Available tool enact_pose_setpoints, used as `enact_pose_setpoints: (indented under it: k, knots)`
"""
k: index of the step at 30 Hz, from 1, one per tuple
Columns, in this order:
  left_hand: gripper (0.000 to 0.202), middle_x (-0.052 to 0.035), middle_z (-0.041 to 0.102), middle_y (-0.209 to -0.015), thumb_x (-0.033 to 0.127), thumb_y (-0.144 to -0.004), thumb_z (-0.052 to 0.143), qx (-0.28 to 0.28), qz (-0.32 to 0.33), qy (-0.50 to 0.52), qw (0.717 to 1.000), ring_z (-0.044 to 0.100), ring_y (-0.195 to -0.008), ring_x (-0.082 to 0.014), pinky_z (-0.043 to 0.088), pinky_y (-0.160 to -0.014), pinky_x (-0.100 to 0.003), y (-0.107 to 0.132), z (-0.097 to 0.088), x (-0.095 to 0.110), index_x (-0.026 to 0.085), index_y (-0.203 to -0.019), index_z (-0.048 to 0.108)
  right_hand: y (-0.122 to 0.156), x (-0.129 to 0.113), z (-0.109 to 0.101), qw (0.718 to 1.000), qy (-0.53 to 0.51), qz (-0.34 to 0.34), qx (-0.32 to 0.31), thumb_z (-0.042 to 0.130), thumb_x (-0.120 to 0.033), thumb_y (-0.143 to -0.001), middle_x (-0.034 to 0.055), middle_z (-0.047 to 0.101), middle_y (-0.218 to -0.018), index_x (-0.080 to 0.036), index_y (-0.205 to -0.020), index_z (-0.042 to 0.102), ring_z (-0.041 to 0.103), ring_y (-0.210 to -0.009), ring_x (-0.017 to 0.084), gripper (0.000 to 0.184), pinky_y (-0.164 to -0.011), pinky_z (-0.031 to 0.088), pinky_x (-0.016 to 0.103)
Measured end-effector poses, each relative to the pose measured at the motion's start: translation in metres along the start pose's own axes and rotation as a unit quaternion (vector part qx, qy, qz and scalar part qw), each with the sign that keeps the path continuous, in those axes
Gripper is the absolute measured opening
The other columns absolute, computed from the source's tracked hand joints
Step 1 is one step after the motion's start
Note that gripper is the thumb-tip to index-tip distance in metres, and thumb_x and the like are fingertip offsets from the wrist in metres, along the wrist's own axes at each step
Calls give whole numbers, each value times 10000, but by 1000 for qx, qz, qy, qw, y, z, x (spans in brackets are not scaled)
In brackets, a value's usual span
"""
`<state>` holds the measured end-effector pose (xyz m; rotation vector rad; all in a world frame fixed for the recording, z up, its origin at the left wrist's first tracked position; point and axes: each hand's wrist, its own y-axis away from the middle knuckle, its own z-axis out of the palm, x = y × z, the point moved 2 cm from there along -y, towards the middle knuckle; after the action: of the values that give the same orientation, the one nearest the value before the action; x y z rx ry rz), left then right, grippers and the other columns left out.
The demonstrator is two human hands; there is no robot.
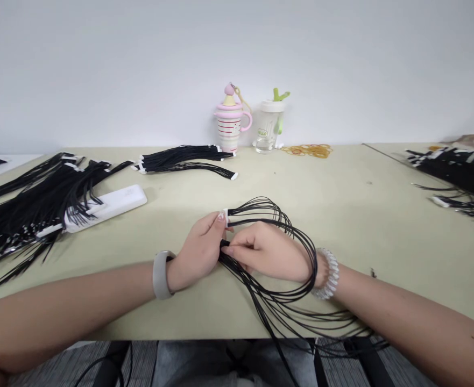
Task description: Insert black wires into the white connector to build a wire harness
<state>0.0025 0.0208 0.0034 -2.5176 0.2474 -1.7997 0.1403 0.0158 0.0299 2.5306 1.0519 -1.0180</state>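
Observation:
My left hand [204, 244] is closed, its thumb pressing a white connector [226, 217] at the end of a bundle of thin black wires [297, 293]. From that connector the wires loop to the right, over my right wrist, and back under my hands. My right hand [271, 250] is closed too, thumb and finger pinching the black wires at a gathered spot just below the connector, beside my left fingertips. Loose wire lengths trail to the lower right, beneath my right forearm and over the table's front edge.
Wire bundles with white connectors lie at the left [19, 209], back middle [180, 159] and right [462, 169]. A white oblong device [119, 207] lies partly under the left pile. A pink-lidded cup [229, 126], a clear cup [269, 126] and rubber bands [311, 150] are by the wall.

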Motion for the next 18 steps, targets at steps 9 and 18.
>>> enact_pose_setpoints:
  k: [9, 18]
  knots:
    - [347, 8, 533, -681, 451, -857, 369, 2, -7, 3, 1000, 460, -608, -120, 377, -573, -230, 0, 0, 0, 169, -706, 502, -2, 1, 2, 1000, 7, 7, 1, 394, -309, -859, -37, 455, -479, -134, -517, 439, 342, -451, 37, 387, -441, 227, 190]
    - [350, 29, 455, -578, 463, -850, 367, 1, -14, 4, 1000, 394, -532, -113, 337, -511, -228, 0, 1, 1, 175, -688, 483, -1, 4, 1, 1000, 3, 1, -10, 396, -278, -853, -40, 423, -476, -132, -517, 436, 316, -449, 36, 369, -442, 217, 192]
